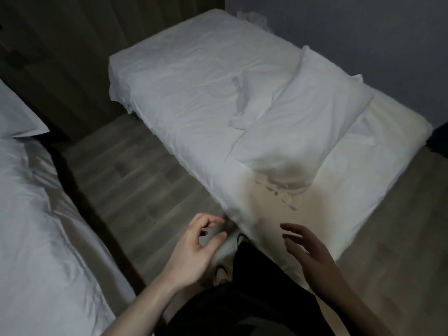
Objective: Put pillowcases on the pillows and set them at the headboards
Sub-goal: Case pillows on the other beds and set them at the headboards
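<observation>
- I see both hands low in the frame and holding nothing: my left hand (194, 248) has its fingers loosely curled over the floor (135, 170), and my right hand (308, 253) has its fingers spread just above the near corner of the bed (184, 76).
- One pillow (298, 127) lies across the middle of that bed, right of centre in the frame. It looks covered in white cloth, so I judge its case is on, though I cannot see the open end clearly.
- A loose piece of white cloth (240, 103) lies crumpled against the pillow's left side. It may be a spare pillowcase, but I cannot tell.
- I cannot make out a headboard on this bed, so I cannot say the pillow sits at its place; lying mid-mattress, I judge it is not yet set.
- At the left edge, a second pillow (17, 115) rests on the other bed (36, 226), apparently cased.
- What I judge is left: moving the centre pillow to the head end and dealing with the loose cloth.
</observation>
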